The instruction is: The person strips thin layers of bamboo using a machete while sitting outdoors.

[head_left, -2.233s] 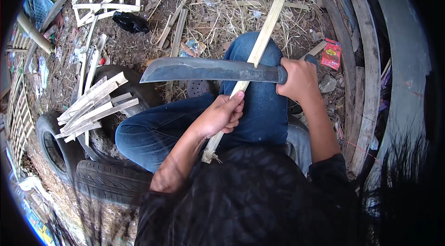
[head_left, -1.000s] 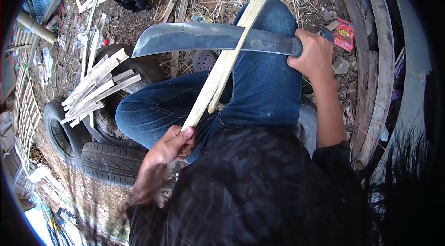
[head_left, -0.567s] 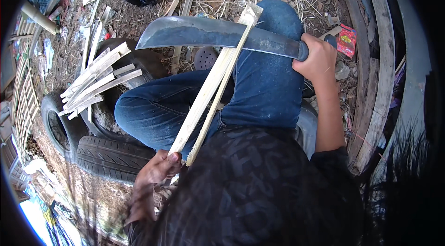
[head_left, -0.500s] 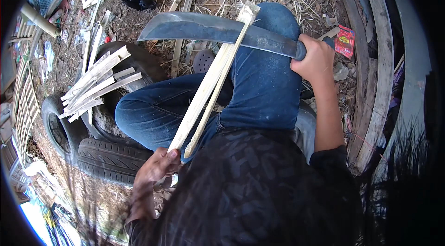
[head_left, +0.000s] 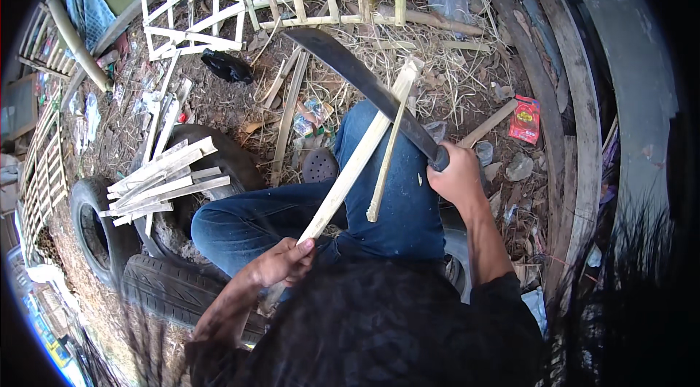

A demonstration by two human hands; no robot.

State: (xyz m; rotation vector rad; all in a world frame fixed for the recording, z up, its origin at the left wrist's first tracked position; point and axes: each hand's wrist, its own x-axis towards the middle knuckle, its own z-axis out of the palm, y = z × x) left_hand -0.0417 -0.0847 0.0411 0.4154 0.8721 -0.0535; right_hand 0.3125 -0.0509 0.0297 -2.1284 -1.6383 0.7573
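Bamboo slat (head_left: 357, 161) lay across my right knee (head_left: 394, 190), its far end split; a thin sliver (head_left: 386, 168) had now parted from it and hung beside it. My left hand (head_left: 281, 261) was clamped on the near end, my right hand (head_left: 456, 179) on the machete (head_left: 364, 84), which had swung from crosswise to slanting up-left. Judged: split nearly through. Cut slats (head_left: 164, 179) rested on tyres (head_left: 168, 288).

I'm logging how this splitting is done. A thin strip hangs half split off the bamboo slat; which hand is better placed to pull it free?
Probably the left hand: it grips the bamboo slat below the strip, while the right hand holds the machete.
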